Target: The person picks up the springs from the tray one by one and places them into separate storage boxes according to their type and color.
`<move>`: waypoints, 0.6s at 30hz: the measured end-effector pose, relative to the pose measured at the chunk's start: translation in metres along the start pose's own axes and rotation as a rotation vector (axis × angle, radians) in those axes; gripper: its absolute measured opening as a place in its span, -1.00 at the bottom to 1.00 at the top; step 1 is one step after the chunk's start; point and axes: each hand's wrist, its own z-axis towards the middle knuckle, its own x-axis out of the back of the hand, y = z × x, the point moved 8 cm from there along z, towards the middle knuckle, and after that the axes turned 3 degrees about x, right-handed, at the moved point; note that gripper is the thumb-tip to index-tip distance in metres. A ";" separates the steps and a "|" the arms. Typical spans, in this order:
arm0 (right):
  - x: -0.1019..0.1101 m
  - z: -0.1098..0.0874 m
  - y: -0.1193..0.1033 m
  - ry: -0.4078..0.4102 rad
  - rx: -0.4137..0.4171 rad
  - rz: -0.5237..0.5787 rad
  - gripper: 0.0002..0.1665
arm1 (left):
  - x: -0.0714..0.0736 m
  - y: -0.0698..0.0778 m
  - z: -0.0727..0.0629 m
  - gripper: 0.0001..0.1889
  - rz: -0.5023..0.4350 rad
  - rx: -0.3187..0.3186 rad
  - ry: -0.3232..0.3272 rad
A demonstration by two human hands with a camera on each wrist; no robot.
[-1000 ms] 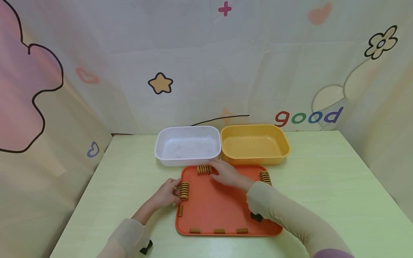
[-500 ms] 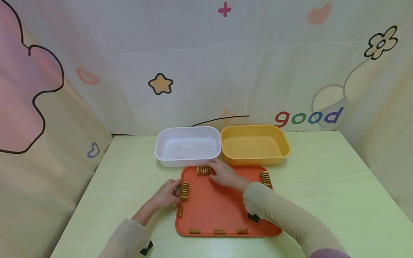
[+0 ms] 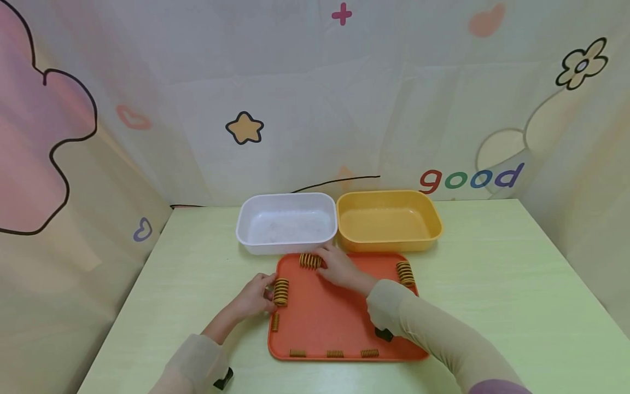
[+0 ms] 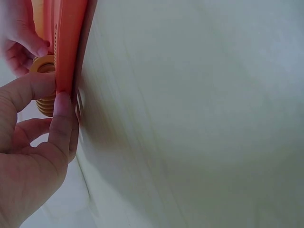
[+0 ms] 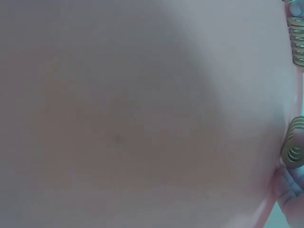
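An orange tray (image 3: 339,306) lies on the table, with large and small coil springs along its edges. My right hand (image 3: 339,266) reaches to the back edge and pinches the right end of a large spring (image 3: 309,261) there. At the left edge, my left hand (image 3: 253,295) grips the tray's rim beside another large spring (image 3: 281,292). In the left wrist view, the left fingertips (image 4: 61,104) press the outside of the rim (image 4: 71,42), and the thumb overlaps the spring (image 4: 46,104). The right wrist view shows mostly tray surface (image 5: 142,118).
A white bin (image 3: 285,246) and a yellow bin (image 3: 389,246) stand side by side behind the tray. A third large spring (image 3: 405,273) sits at the right edge. Small springs lie along the front edge, including one in the middle (image 3: 335,354), and one at lower left (image 3: 275,322).
My right hand and forearm have shifted slightly to the left, and the back spring has moved a little left with the fingers. My left hand has stayed in place.
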 end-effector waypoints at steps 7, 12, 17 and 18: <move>-0.001 0.001 0.001 0.028 -0.012 -0.004 -0.56 | 0.000 -0.001 0.001 -0.16 0.004 -0.006 -0.004; 0.001 -0.001 0.003 0.040 -0.021 0.031 -0.60 | -0.001 -0.001 0.001 -0.16 0.001 0.009 -0.013; 0.003 -0.003 0.004 0.063 -0.014 0.027 -0.66 | -0.001 0.000 0.001 -0.16 0.013 0.002 -0.011; 0.003 -0.003 0.004 0.068 -0.006 0.024 -0.67 | -0.001 -0.001 0.001 -0.16 0.015 0.002 -0.011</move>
